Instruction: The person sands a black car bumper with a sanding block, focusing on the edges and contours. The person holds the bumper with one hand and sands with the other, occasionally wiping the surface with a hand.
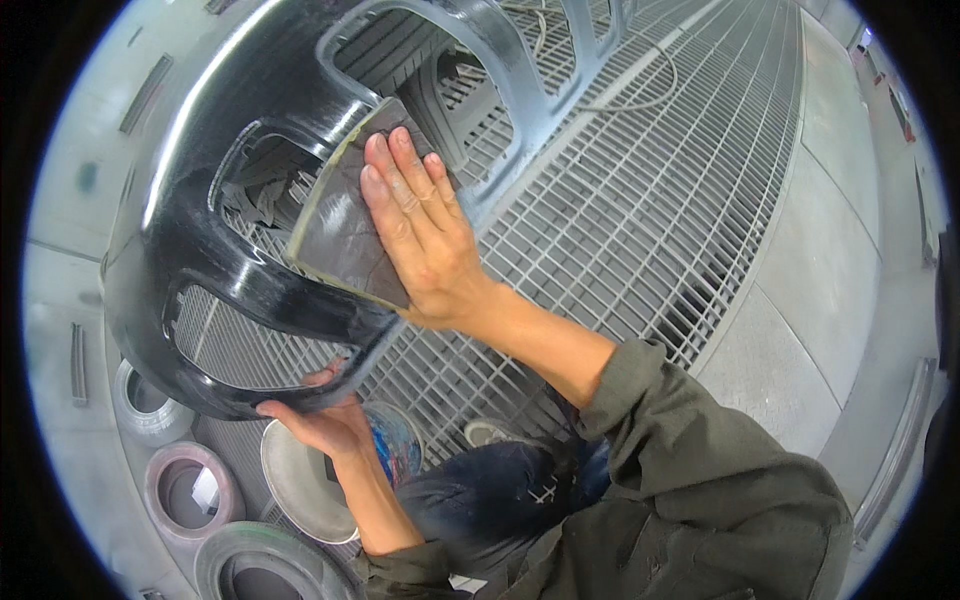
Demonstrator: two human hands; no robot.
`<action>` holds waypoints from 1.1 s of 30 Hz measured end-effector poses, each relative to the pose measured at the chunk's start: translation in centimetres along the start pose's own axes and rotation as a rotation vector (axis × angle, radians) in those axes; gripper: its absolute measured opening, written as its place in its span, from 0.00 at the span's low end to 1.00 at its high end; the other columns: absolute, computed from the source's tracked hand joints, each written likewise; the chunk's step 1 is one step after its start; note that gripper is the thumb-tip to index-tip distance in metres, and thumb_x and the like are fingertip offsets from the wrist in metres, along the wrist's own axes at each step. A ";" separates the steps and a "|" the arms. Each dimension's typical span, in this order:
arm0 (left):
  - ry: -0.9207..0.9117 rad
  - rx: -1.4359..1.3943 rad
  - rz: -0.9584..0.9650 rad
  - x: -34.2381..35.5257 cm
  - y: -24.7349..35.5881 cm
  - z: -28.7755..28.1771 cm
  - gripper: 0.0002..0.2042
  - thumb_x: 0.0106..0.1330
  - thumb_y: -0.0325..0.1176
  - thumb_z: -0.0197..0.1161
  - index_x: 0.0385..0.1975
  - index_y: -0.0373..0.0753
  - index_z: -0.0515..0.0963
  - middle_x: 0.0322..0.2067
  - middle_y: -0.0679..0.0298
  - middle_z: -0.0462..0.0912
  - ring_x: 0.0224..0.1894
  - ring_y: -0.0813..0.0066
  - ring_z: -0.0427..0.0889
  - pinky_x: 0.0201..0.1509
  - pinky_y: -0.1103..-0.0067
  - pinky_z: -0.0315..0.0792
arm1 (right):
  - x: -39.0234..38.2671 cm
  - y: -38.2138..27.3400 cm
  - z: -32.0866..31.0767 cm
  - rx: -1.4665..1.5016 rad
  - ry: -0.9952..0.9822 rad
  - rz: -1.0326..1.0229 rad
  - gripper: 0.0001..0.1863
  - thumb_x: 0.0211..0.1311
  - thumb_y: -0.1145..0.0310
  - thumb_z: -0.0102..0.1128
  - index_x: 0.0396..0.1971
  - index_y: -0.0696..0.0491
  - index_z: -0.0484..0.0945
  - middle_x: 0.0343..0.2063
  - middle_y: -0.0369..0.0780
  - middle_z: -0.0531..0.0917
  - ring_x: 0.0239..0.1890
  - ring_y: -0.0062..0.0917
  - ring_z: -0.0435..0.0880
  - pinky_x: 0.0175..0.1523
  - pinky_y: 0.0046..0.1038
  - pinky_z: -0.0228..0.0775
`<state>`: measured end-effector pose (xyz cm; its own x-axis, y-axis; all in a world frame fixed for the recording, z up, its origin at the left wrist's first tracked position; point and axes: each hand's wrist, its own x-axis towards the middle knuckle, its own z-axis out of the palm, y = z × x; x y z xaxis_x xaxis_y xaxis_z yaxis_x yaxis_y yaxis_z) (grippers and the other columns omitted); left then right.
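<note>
A glossy black car bumper (190,90) with several openings, scuffed dull along its bars, fills the upper left. My right hand (420,220) presses a grey flexible sanding pad (335,225) with a yellowish foam edge against it, fingers straight and close together, thumb hidden beneath. My left hand (325,415) grips the bumper's lower bar from below, thumb out on the left and fingertips curled up behind the edge.
A metal grate floor (650,230) spreads beneath, with a hose (670,75) at the top. Several tyre-like rings (170,485) lie at lower left beside a bucket (300,490). My legs and shoe (490,435) show below. Pale panels (800,320) border the right.
</note>
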<state>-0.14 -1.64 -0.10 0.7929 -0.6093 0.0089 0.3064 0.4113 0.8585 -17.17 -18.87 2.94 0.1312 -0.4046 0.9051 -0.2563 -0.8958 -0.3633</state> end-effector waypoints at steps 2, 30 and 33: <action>0.030 -0.018 0.040 0.4 0.0 -0.3 0.41 0.67 0.75 0.49 0.26 0.33 0.82 0.25 0.56 0.85 0.39 0.57 0.86 0.53 0.61 0.81 | -3.9 1.0 0.5 -0.032 -0.029 0.031 0.41 0.63 0.59 0.57 0.72 0.68 0.60 0.74 0.57 0.60 0.79 0.50 0.54 0.80 0.49 0.43; 0.018 0.057 0.047 -0.4 0.0 1.3 0.37 0.66 0.75 0.50 0.35 0.38 0.77 0.21 0.59 0.80 0.32 0.60 0.84 0.50 0.60 0.80 | 16.2 2.9 2.0 -0.239 -0.283 -0.317 0.36 0.57 0.63 0.61 0.64 0.68 0.69 0.67 0.57 0.71 0.73 0.47 0.67 0.79 0.44 0.52; 0.009 0.038 0.053 -0.5 0.4 0.9 0.33 0.69 0.71 0.51 0.47 0.41 0.73 0.20 0.59 0.80 0.31 0.61 0.84 0.52 0.58 0.79 | 13.4 0.9 -0.5 -0.190 -0.294 -0.283 0.36 0.58 0.65 0.60 0.65 0.68 0.69 0.69 0.57 0.70 0.74 0.46 0.66 0.79 0.45 0.52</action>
<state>-0.92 -1.77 0.67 0.8125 -0.5808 0.0504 0.2433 0.4165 0.8760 -16.12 -25.04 14.86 0.4809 -0.2078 0.8518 -0.3389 -0.9400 -0.0380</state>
